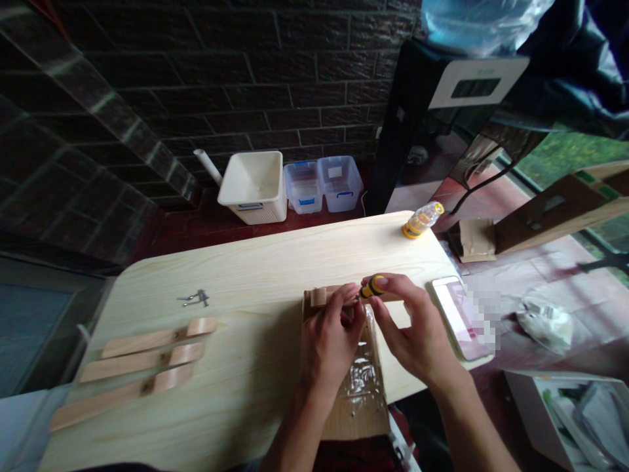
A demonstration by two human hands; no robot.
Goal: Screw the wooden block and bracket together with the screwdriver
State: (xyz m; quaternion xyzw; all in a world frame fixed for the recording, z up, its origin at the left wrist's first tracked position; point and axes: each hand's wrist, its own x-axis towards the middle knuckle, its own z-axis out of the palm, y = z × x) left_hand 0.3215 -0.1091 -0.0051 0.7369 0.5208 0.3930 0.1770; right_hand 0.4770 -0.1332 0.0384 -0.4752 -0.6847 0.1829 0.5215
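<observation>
My right hand (410, 321) grips a short yellow-and-black screwdriver (372, 287), its shaft pointing left toward my other hand. The fingers of my left hand (328, 337) are pinched together at the screwdriver's tip; what they hold there is hidden. Beneath them a wooden piece with a raised block (318, 297) lies across the far end of a cardboard box (356, 419) covered with clear tape. Left of the box, three similar wooden strips (140, 342) lie side by side, each with a block at its right end. Several screws (199, 299) lie loose behind the strips.
A phone (459, 314) lies at the table's right edge. A clear bottle with yellow parts (422, 220) stands at the far right corner of the table (246, 269). Beyond it on the floor are a cream bin (255, 183), two clear bins (339, 183) and a water dispenser (407, 131).
</observation>
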